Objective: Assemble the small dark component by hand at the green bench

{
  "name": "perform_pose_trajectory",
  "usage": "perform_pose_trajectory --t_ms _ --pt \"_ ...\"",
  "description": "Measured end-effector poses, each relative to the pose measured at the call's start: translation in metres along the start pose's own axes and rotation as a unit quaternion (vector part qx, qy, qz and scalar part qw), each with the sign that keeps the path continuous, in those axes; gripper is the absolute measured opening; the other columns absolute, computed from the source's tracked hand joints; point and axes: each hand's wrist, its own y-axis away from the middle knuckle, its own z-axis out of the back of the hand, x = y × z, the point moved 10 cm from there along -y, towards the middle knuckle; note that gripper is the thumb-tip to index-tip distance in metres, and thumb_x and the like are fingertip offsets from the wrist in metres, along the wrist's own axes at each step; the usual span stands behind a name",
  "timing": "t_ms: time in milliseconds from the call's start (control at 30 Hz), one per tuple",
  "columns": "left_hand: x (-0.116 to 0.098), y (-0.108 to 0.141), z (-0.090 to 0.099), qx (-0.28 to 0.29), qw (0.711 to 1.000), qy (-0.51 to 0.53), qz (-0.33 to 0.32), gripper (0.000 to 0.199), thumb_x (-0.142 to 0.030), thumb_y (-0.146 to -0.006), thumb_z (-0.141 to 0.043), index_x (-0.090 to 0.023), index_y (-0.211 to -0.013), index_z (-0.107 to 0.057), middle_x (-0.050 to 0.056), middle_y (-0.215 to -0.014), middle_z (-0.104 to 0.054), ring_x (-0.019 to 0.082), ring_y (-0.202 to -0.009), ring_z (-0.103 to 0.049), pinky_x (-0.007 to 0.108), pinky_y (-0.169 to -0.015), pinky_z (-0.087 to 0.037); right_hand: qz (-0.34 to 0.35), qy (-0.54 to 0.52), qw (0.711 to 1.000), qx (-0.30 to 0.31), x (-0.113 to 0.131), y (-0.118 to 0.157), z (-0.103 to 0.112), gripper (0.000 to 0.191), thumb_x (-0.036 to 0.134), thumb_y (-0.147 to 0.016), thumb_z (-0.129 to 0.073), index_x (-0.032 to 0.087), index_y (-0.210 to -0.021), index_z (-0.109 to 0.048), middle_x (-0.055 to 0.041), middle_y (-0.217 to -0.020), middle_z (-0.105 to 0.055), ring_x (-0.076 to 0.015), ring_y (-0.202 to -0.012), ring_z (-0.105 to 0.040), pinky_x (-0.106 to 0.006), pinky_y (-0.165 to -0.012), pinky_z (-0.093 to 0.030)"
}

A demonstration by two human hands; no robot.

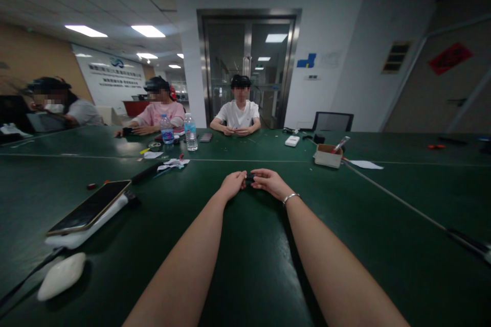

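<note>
One green table (pixel 245 276) fills the lower half of the view, a pale seam running across it. Behind it stand glass doors (pixel 226 66) in a metal frame. Three people sit across the table, all in dark headgear: one in a white shirt (pixel 241 114) straight ahead, one in pink (pixel 174 114) to the left of that, and another in a pale top (pixel 85 113) at far left. A chair (pixel 333 122) shows its back behind the far edge, right of the doors. Two bottles (pixel 191 134) stand upright side by side, left of centre. At near left a phone (pixel 92 205) lies face up on a white block (pixel 76 240). Right of centre sits a small box (pixel 328 157) with a marker (pixel 339 145) leaning out of it, and a sheet of paper (pixel 366 164) lies flat just to its right. Both bare arms reach forward to mid-table. The left hand (pixel 232 185) has its fingertips closed on the left end of a black piece; the right hand (pixel 270 182) pinches the other end. A white lump (pixel 62 276) rests near the phone. A silver bracelet (pixel 291 197) circles the right wrist. Smallest is the black piece (pixel 249 178) itself, between the two hands, its details too small to tell.
</note>
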Motion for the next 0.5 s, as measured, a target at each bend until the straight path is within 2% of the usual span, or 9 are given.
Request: perform_pose_trajectory --t_ms 333,500 --pt "-0.002 -0.001 0.006 -0.009 0.996 0.094 0.008 0.046 -0.056 -0.08 -0.037 -0.016 -0.061 -0.049 0.0 -0.052 -0.052 0.01 -0.046 -0.047 0.024 -0.051 -0.038 0.047 0.02 0.999 -0.015 0.013 -0.005 -0.01 0.028 0.005 -0.066 -0.071 0.014 -0.092 -0.065 -0.0044 -0.088 -0.061 -0.0101 -0.061 -0.065 -0.023 -0.061 -0.059" --pt "0.0 0.001 0.009 -0.006 0.995 0.098 0.034 0.048 -0.055 -0.082 -0.031 -0.016 -0.059 -0.047 -0.001 -0.05 -0.05 0.009 -0.044 -0.044 0.022 -0.048 -0.035 0.071 0.035 0.996 -0.03 0.02 -0.005 -0.016 0.028 0.005 -0.066 -0.071 0.013 -0.091 -0.063 -0.0042 -0.09 -0.061 -0.0091 -0.058 -0.065 -0.023 -0.061 -0.059"
